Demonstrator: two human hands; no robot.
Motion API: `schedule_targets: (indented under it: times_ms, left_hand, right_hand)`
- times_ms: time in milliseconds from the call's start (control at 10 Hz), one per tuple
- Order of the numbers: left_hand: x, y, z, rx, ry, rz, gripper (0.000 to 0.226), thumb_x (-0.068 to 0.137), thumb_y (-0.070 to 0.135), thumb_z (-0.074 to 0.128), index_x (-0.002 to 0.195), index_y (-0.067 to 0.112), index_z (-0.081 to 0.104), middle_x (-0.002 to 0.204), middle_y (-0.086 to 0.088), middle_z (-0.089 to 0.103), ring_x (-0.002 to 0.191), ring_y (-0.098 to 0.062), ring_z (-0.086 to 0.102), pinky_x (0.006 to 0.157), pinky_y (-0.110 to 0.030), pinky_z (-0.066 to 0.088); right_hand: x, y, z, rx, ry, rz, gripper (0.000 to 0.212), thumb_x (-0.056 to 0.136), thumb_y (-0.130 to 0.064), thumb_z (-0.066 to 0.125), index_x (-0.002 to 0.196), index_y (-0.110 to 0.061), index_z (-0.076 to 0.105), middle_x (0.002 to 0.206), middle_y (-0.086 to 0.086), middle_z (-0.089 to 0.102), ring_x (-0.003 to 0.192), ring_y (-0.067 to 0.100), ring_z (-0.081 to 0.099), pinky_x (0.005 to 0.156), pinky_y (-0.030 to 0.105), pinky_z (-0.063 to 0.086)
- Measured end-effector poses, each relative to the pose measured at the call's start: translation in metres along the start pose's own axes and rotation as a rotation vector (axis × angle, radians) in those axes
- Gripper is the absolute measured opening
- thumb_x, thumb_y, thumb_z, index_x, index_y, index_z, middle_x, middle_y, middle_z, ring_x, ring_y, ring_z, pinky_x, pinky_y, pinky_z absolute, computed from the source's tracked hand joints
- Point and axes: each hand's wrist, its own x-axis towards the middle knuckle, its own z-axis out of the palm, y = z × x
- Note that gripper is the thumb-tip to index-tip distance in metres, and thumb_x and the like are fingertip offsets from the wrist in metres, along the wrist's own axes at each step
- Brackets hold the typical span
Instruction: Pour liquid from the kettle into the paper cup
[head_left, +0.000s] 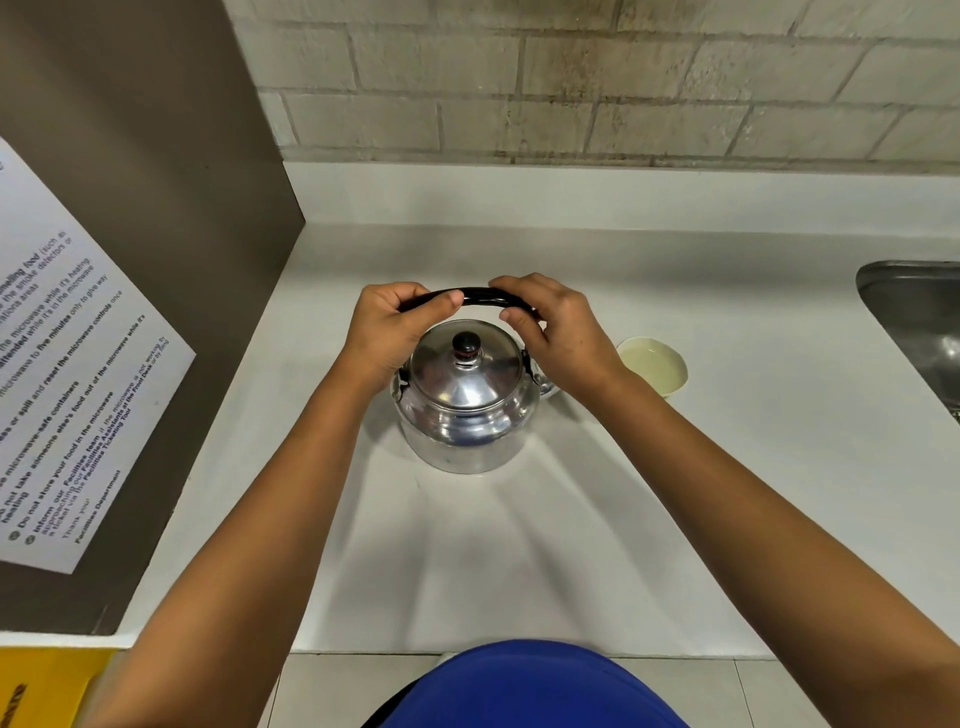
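1. We see the kettle standing upright on the white counter, lid on.
2. Our left hand grips the black handle at its ten o'clock end.
3. Our right hand clasps the handle's two o'clock end.
4. The paper cup sits at the kettle's three o'clock, close beside it.

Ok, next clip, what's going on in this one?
A person stands at a white counter with both hands on the black handle of a metal kettle: left hand at one end, right hand at the other. The kettle sits on the counter, lid on. A paper cup stands just right of it, already holding liquid.
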Motion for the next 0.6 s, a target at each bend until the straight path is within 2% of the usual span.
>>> schedule_targets:
  times_ms: [300, 400, 500, 600]
  left_hand:
    - [-0.004, -0.002, 0.0, 0.078, 0.022, 0.088, 0.028, 0.085, 0.022, 0.063, 0.058, 0.016, 0.059, 0.037, 0.016, 0.048, 0.036, 0.002, 0.041, 0.043, -0.008, 0.034]
    - [-0.009, -0.002, -0.002, 0.085, 0.055, 0.115, 0.026, 0.091, 0.023, 0.054, 0.072, 0.007, 0.064, 0.053, 0.009, 0.054, 0.048, -0.001, 0.048, 0.051, -0.014, 0.041]
    - [-0.008, 0.013, -0.002, 0.172, 0.111, 0.17, 0.025, 0.091, 0.026, 0.053, 0.104, 0.01, 0.067, 0.085, -0.001, 0.065, 0.08, -0.015, 0.06, 0.077, -0.023, 0.052]
    - [-0.005, 0.024, -0.002, 0.392, 0.036, 0.152, 0.035, 0.087, 0.036, 0.055, 0.116, 0.018, 0.063, 0.104, 0.001, 0.066, 0.093, -0.015, 0.059, 0.087, -0.028, 0.049]
  right_hand:
    - [-0.001, 0.0, 0.003, 0.018, 0.009, 0.016, 0.034, 0.089, -0.013, 0.054, 0.122, -0.009, 0.056, 0.111, 0.014, 0.064, 0.093, 0.015, 0.056, 0.086, 0.022, 0.043]
    - [-0.005, -0.001, 0.001, 0.015, -0.009, 0.022, 0.038, 0.088, -0.016, 0.055, 0.126, -0.011, 0.053, 0.117, 0.011, 0.062, 0.099, 0.018, 0.057, 0.09, 0.027, 0.045]
    - [-0.003, -0.009, -0.006, 0.017, 0.026, 0.029, 0.038, 0.088, -0.021, 0.053, 0.125, -0.014, 0.053, 0.119, 0.009, 0.062, 0.096, 0.016, 0.057, 0.089, 0.031, 0.048]
    - [-0.001, -0.012, -0.01, 0.004, 0.055, 0.037, 0.035, 0.091, -0.021, 0.049, 0.125, -0.013, 0.054, 0.119, 0.011, 0.062, 0.095, 0.019, 0.059, 0.089, 0.032, 0.049]
